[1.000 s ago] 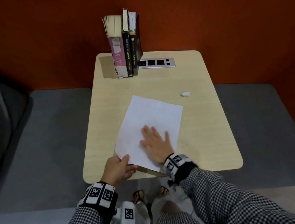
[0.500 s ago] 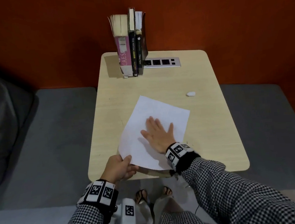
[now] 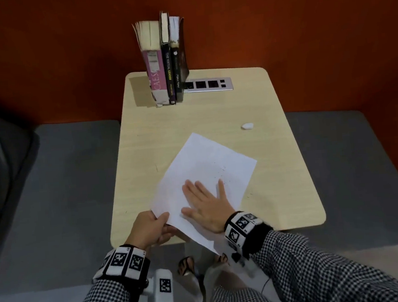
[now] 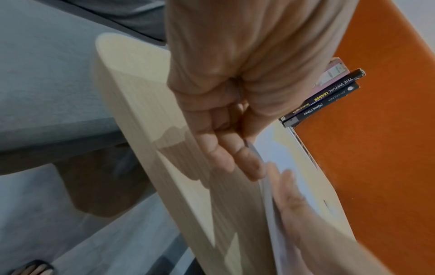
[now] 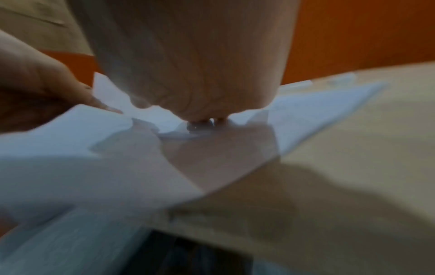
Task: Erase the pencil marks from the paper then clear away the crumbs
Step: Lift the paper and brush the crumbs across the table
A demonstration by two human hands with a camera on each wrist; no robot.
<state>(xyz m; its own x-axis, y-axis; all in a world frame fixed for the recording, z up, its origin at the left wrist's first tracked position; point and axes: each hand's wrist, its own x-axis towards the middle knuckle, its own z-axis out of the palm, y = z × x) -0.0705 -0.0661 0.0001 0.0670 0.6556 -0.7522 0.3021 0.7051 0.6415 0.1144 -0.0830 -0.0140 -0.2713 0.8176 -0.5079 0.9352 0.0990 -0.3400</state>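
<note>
A white sheet of paper (image 3: 206,164) lies askew on the light wooden table (image 3: 281,191), its near corner hanging over the front edge. My left hand (image 3: 152,229) pinches the sheet's near left corner, thumb on top. My right hand (image 3: 204,201) lies flat on the paper, fingers straight and spread. Small dark eraser crumbs (image 3: 222,170) dot the paper just beyond the right fingertips. A white eraser (image 3: 247,126) rests on the table at the far right, away from both hands. In the left wrist view the left fingers (image 4: 226,148) sit under the paper's edge (image 4: 266,167).
Three upright books (image 3: 165,64) stand at the table's far edge next to a metal socket panel (image 3: 208,84). An orange wall rises behind. Grey bench seats (image 3: 64,186) flank the table. My sandalled feet (image 3: 186,265) show below the front edge.
My right hand has slid back across the paper toward me, uncovering crumbs beyond its fingertips. The sheet has shifted toward the front edge. The left hand keeps its pinch on the corner.
</note>
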